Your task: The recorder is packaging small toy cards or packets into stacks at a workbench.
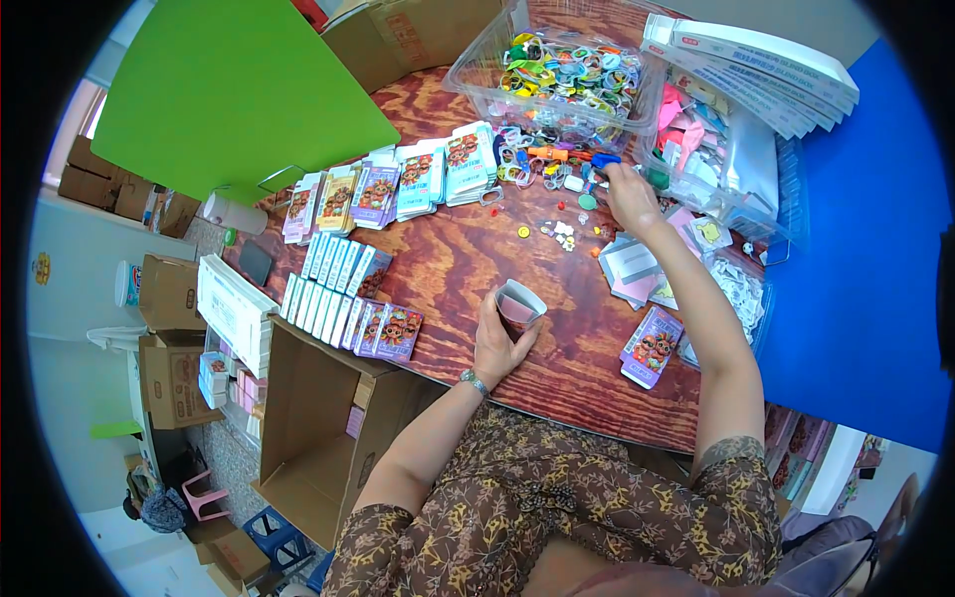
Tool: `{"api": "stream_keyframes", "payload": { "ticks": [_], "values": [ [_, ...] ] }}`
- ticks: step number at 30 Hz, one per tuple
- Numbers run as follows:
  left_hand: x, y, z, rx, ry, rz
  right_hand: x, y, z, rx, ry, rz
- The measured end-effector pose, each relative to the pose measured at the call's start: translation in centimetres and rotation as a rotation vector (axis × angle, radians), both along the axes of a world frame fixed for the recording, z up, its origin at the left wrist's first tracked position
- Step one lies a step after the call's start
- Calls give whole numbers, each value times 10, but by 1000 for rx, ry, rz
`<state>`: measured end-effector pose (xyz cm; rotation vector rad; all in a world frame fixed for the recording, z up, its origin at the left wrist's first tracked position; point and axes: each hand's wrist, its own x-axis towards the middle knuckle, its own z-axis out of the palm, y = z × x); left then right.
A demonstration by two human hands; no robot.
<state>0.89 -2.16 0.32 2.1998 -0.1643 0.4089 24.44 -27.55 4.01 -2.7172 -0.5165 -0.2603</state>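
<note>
My left hand [494, 343] is wrapped round a small open-topped carton [522, 306], which stands upright near the table's front edge with something pink inside. Across the table, my right hand [634, 199] reaches into loose plastic trinkets [542, 167]. Its fingertips are pinched together beside a blue trinket [605, 159] and a green disc [588, 202]; what they hold is too small to make out. Tiny white pieces [563, 237] and a yellow button-like piece [523, 232] lie between my hands. A purple carton [653, 346] rests under my right forearm.
Behind the trinkets stands a clear tub [479, 103] heaped with colourful rings. Another clear bin [781, 214] at the right holds packets. Flat cartons [418, 179] are stacked in a row at the left, above filled cartons [328, 303]. An open cardboard box [308, 418] sits beside the table.
</note>
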Motion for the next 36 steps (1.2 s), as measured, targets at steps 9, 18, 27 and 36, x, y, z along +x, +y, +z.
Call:
{"api": "stream_keyframes", "payload": {
  "ticks": [9, 18, 27, 36],
  "values": [
    [0, 2, 6, 14, 22, -32, 82, 64, -8, -231, 86, -11],
    [1, 9, 4, -1, -2, -51, 82, 80, -18, -289, 129, -96],
    [-1, 8, 1, -9, 20, -75, 77, 89, -26, -416, 6, -77],
    [-1, 7, -3, -16, 54, -120, 66, 83, -3, -576, 220, -75]
  ]
}}
